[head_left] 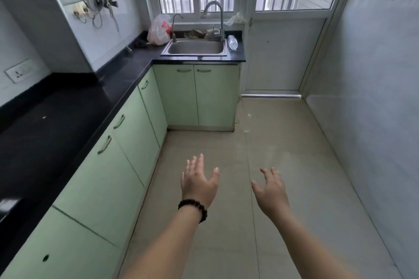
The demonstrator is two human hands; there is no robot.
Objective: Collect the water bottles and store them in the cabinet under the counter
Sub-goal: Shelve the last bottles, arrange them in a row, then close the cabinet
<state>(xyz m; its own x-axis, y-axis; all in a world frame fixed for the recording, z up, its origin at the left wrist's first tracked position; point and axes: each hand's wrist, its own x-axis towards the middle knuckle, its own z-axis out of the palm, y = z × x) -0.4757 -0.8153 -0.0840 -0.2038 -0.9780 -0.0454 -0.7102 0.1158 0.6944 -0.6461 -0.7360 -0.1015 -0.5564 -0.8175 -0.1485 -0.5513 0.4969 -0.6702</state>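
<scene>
A clear plastic water bottle [232, 42] lies on its side on the black counter [118, 79], just right of the steel sink [195, 48] at the far end of the kitchen. Pale green cabinet doors [197, 95] under the sink are closed, and more closed green doors [127, 140] run along the left under the counter. My left hand [198, 180], with a dark bead bracelet on the wrist, is held out over the floor with fingers spread and empty. My right hand [271, 190] hangs beside it, also open and empty. Both hands are far from the bottle.
A white and red plastic bag [158, 30] sits left of the sink, and rags lie behind it by the tall faucet [215, 16]. Loose cables [102, 0] hang on the left wall. A white door [281, 56] stands right of the counter. Beige tiled floor [260, 142] stretches ahead.
</scene>
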